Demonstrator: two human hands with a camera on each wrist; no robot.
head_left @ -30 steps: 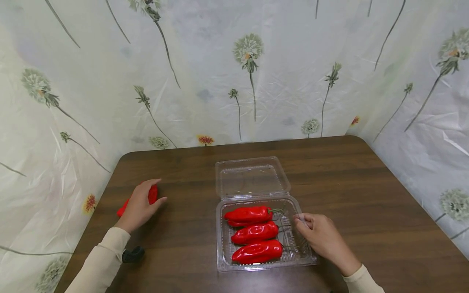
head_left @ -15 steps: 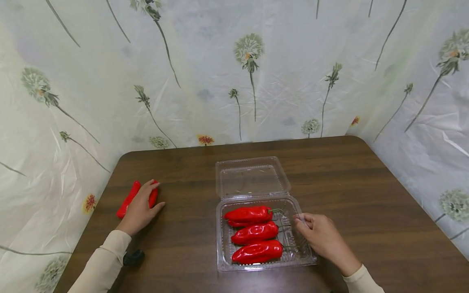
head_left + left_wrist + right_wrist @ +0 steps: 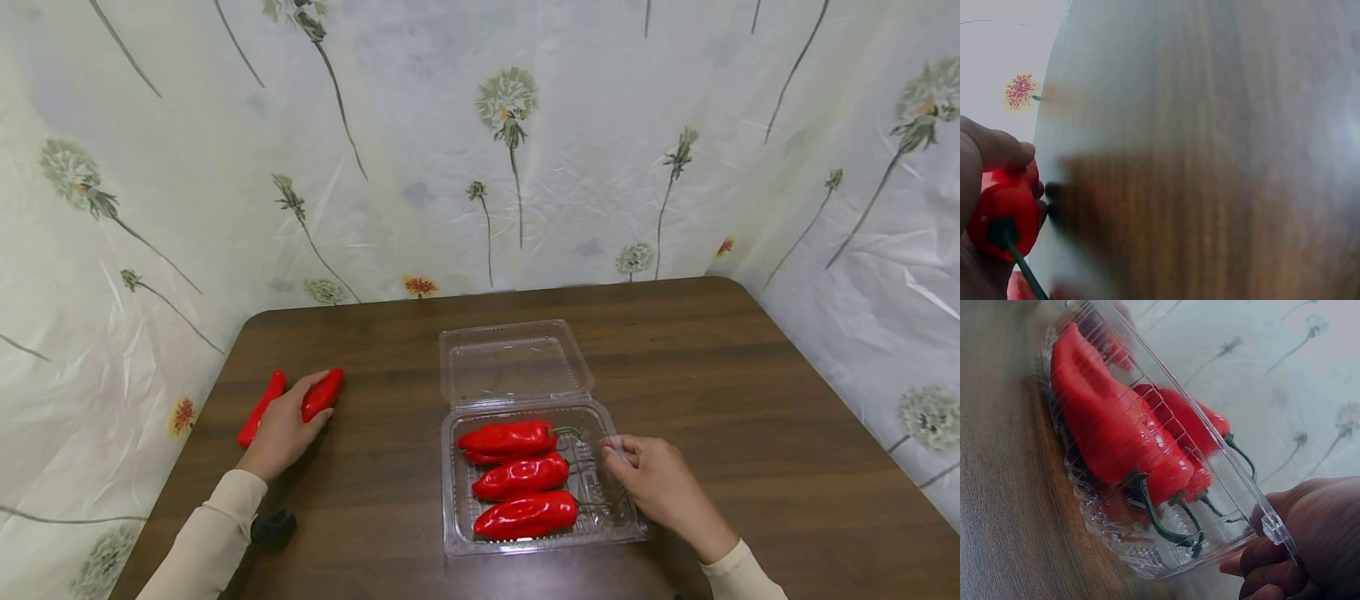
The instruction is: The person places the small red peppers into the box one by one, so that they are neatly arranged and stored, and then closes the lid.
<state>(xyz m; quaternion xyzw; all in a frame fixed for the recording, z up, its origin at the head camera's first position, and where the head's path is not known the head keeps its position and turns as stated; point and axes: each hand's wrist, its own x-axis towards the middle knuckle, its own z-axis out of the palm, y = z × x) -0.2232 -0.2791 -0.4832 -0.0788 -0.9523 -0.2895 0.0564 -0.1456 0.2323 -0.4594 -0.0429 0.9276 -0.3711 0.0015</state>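
Observation:
My left hand grips a red pepper at the table's left side. In the left wrist view the thumb and fingers wrap round that pepper, and its green stem points back toward the camera. Another red pepper lies just left of the hand, partly hidden by it. My right hand pinches the right rim of a clear plastic clamshell box, its lid folded back. Inside lie three red peppers with stems toward the right hand; the right wrist view shows them through the clear wall.
The dark wooden table extends between the hands and beyond the box. A flower-print sheet closes off the back and both sides. A black object sits under the left wrist.
My left hand's fingers have closed round the right-hand pepper on the left side, and that pepper has shifted slightly right. The right hand and box have stayed still.

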